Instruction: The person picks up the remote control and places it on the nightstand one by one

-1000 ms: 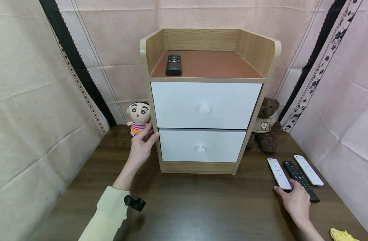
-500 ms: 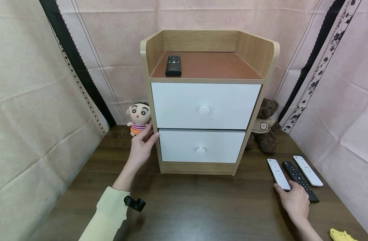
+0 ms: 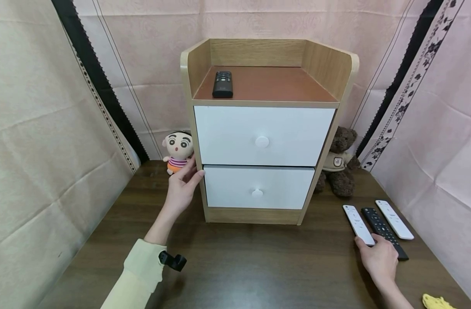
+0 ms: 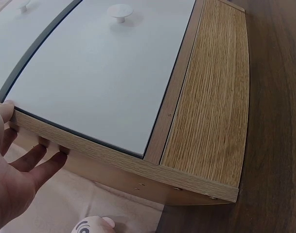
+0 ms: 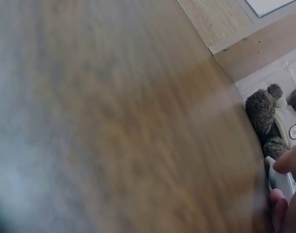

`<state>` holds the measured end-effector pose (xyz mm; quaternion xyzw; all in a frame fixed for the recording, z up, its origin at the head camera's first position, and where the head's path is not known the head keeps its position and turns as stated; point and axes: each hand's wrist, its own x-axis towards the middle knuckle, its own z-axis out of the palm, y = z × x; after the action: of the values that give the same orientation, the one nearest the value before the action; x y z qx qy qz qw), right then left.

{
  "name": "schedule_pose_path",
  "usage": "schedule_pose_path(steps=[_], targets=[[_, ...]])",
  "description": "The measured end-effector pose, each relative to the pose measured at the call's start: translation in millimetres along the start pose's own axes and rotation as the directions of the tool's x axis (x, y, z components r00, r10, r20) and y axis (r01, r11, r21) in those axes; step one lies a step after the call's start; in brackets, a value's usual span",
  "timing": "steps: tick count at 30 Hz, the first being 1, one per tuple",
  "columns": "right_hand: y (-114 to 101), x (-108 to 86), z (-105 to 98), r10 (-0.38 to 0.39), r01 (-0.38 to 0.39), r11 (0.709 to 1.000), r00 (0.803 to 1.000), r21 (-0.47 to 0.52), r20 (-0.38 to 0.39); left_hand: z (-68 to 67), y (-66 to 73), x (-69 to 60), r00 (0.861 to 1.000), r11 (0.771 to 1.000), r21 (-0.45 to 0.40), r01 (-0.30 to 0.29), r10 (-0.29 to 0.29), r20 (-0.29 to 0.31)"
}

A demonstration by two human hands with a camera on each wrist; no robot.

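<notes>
A small wooden drawer cabinet (image 3: 255, 215) with two white drawers stands in the middle of the table. My left hand (image 3: 180, 189) holds its left side edge; in the left wrist view the thumb lies on the front edge and the fingers touch the side panel (image 4: 109, 175). At the right, my right hand (image 3: 378, 259) grips the near end of a white remote control (image 3: 357, 223). That remote control (image 5: 281, 182) also shows partly in the right wrist view, between thumb and fingers. Beside it lie a black remote (image 3: 382, 227) and a second white remote (image 3: 394, 219).
Another black remote (image 3: 222, 84) rests on the cabinet's brown top. A cartoon doll (image 3: 177, 148) sits at the cabinet's left, a brown teddy bear (image 3: 340, 180) at its right. A yellow item (image 3: 436, 301) lies near the front right. Cloth walls surround the table (image 3: 235, 266).
My right hand has shifted slightly to the right at the white remote's near end. My left hand stays at the cabinet edge, and both drawers remain closed.
</notes>
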<state>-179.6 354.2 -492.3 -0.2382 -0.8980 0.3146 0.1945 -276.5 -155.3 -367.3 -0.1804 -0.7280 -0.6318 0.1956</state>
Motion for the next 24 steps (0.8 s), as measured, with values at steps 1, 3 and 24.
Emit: schedule_pose_path(steps=[1,3,24], targets=[[0.8,0.0,0.0,-0.001,0.001,1.0,1.0,0.008,-0.006,-0.2,0.1,-0.1,1.0,1.0,0.003,0.001,-0.001,0.0],[2.1,0.8,0.3,-0.001,0.001,1.0,1.0,0.027,-0.015,-0.5,0.2,-0.3,1.0,1.0,0.009,0.003,-0.003,-0.003],[0.4,-6.6,-5.6,-0.041,0.065,0.989,0.985,0.137,-0.166,-0.6,0.2,1.0,1.0,1.0,0.013,0.003,-0.003,-0.002]])
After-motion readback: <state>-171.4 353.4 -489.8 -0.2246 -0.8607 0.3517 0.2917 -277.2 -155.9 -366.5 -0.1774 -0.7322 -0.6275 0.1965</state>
